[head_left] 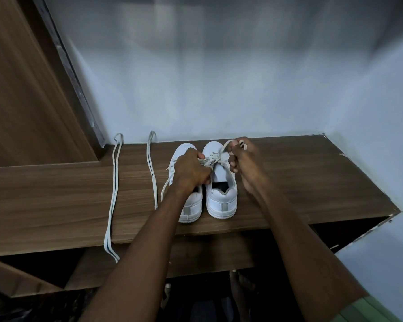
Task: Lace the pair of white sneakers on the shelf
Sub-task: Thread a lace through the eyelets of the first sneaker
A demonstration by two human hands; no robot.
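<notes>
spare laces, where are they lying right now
In the head view, two folded spare laces lie on the wooden shelf, left of the white sneakers.

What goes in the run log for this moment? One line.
left hand: grips lace | right hand: pulls lace end | right sneaker: partly laced | spare lace: on shelf

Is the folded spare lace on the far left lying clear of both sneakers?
Yes, the spare lace lies apart on the shelf, left of both sneakers.
</notes>
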